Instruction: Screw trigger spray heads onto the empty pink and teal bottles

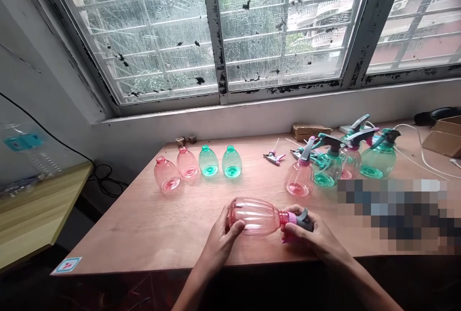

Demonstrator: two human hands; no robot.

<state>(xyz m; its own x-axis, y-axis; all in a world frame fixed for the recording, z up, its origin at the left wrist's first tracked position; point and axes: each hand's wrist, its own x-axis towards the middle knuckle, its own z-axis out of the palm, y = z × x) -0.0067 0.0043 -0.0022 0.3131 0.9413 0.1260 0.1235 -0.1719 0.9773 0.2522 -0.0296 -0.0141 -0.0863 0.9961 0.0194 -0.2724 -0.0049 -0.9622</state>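
Observation:
A clear pink spray bottle (255, 216) lies sideways above the front of the table, its neck pointing right. My left hand (221, 236) is wrapped around its base, thumb on the near side. At the neck, my right hand (319, 236) grips a trigger spray head (303, 221) with a grey top and a pink collar. The collar sits at the bottle's mouth; how far it is screwed on I cannot tell. Two pink bottles (167, 174) and two green bottles (209, 162) without heads stand upright at the back left.
Loose spray heads (274, 158) lie at the back. Several bottles with heads, including a pink one (300, 179) and a green one (378, 157), stand to the right. Behind are a brown block (311, 132), white cables and a cardboard box (443, 136). A blurred patch covers the right front.

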